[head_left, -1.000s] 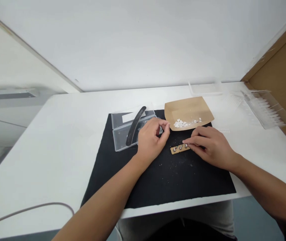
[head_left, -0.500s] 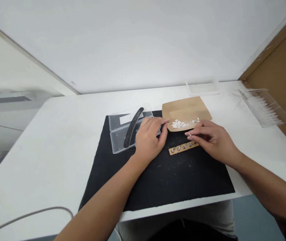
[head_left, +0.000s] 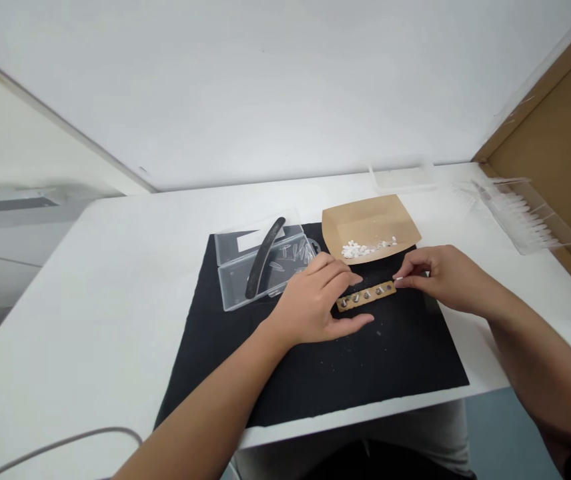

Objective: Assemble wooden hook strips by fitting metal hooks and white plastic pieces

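My left hand (head_left: 318, 300) is open, thumb and fingers spread around the left end of a narrow tan strip (head_left: 367, 296). Several small, shiny metal-looking pieces sit in a row on this strip, with a dark round spot at its right end. Just beyond that end, my right hand (head_left: 430, 275) pinches a small white nail tip (head_left: 399, 279) between thumb and forefinger. Behind the strip, a brown paper tray (head_left: 373, 217) holds a heap of small white pieces (head_left: 355, 250). Everything here except part of the tray lies on a black mat (head_left: 355, 380).
An open clear plastic case (head_left: 230, 287) with clear nail tips (head_left: 288, 252) stands at the left, a curved black nail file (head_left: 264, 260) across it. Farther right are a clear box of white nail tips (head_left: 523, 213) and another clear tray (head_left: 400, 179). A cable (head_left: 90, 430) runs front left.
My left hand has moved right and nearer, from the paper tray to the strip, and its fingers have spread. The right hand has shifted right with the white nail tip, uncovering the strip's end.
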A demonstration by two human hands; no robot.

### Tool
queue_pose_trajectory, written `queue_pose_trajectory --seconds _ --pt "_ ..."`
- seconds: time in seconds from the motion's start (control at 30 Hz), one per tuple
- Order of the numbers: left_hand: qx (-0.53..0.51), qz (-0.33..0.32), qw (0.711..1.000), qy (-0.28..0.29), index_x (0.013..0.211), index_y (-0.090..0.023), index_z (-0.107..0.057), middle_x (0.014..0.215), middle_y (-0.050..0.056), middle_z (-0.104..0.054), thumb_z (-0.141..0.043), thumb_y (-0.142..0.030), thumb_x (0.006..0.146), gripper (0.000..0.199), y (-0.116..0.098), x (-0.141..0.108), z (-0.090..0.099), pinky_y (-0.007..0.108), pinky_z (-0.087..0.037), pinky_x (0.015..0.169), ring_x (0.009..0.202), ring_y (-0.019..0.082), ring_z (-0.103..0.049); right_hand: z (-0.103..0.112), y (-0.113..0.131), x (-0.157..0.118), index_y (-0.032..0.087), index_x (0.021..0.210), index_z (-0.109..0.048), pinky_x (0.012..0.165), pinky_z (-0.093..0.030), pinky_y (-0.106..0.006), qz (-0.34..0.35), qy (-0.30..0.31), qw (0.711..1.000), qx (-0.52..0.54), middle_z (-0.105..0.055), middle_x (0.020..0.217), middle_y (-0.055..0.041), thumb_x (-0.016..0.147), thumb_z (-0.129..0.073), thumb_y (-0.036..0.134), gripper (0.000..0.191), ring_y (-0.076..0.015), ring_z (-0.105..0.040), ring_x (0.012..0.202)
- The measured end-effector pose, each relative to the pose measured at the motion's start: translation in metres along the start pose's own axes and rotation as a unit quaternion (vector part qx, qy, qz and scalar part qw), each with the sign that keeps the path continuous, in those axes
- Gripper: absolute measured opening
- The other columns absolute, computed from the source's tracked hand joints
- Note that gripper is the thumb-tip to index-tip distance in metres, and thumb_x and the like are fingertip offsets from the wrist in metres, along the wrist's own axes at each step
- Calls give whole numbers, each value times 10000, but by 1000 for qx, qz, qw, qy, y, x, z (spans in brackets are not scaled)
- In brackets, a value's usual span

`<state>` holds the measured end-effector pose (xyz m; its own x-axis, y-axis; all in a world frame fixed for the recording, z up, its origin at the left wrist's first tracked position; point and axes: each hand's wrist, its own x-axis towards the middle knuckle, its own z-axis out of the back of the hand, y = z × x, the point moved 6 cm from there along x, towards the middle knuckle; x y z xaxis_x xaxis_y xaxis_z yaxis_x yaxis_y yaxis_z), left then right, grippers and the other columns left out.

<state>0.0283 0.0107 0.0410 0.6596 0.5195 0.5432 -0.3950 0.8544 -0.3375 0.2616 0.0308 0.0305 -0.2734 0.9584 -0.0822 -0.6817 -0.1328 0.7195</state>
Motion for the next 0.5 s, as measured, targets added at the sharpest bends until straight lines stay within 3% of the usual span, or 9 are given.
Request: queue_pose_trajectory --seconds 0.17,0.33,0.5 --pt "1 -1 1000 29 1153 -155 -684 1014 116 -730 -741 -559 923 468 0 -2 -6 394 -557 820 951 269 -623 -11 -3 5 253 762 -773 655 -473 -284 -13 50 998 -31 -720 796 4 822 -822 287 84 -156 -652 729" --pt "2 12 998 54 1135 -158 -687 1021 108 -724 -712 -559 951 441 1 -3 -10 380 -556 803 965 270 -616 -23 -8 6 242 769 -729 591 -408 -276 -46 93 995 13 -645 691 32 825 -802 321 121 -134 -565 635" --pt "19 20 995 94 1087 -161 -694 984 85 -717 -685 -423 994 278 4 -4 -16 368 -540 821 951 259 -597 -26 -10 7 244 784 -744 563 -380 -271 -64 95 993 23 -634 648 36 831 -800 347 126 -128 -549 608"
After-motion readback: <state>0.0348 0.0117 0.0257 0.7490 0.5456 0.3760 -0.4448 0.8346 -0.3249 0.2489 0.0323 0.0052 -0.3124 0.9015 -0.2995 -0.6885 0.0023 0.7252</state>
